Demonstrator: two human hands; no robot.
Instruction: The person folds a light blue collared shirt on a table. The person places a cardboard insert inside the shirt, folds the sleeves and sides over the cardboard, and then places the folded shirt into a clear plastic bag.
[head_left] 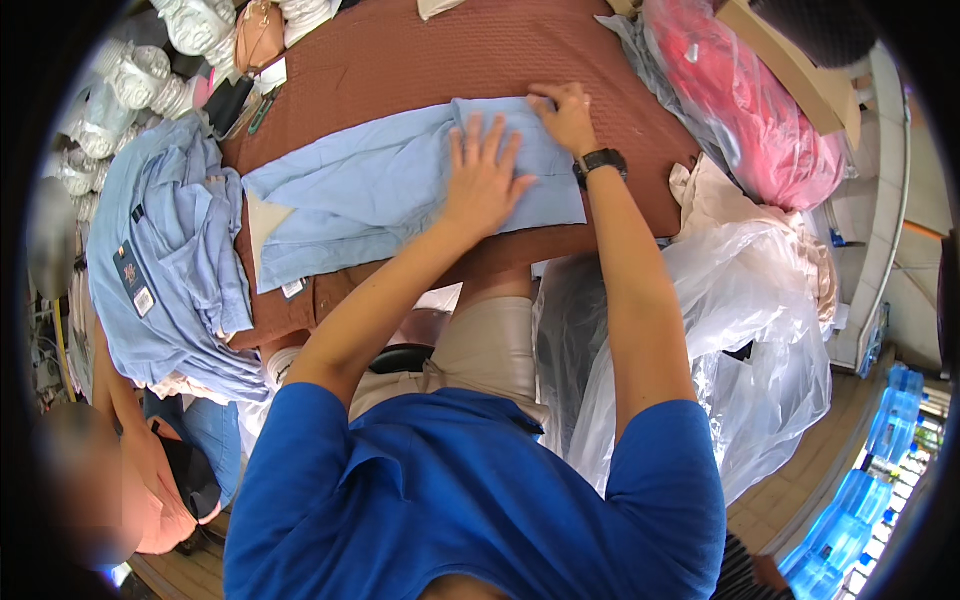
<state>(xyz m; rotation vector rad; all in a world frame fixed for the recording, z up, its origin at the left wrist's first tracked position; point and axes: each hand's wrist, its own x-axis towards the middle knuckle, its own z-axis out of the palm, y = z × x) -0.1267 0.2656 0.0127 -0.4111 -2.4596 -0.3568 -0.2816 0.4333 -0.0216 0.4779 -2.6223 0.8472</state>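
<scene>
A light blue garment (360, 180) lies folded into a long strip on the brown cloth-covered table (370, 50), wrinkled toward its left end. A beige patch shows at that end, and a tag (293, 288) hangs from its near edge. My left hand (485, 180) rests flat on the garment right of its middle, fingers spread. At the far right corner, my right hand (568, 118), with a dark watch (603, 165) on the wrist, has bent fingers closed at the garment's edge. Left of the strip lies a pile of similar light blue garments (170, 260) with a dark tag.
Clear plastic bags (720, 330) hang at the table's right side. Pink-red items in plastic (740, 110) lie beyond, beside a cardboard box (800, 65). White mannequin heads (135, 75) and a brown pouch (260, 38) stand far left. Another person (150, 470) sits at left.
</scene>
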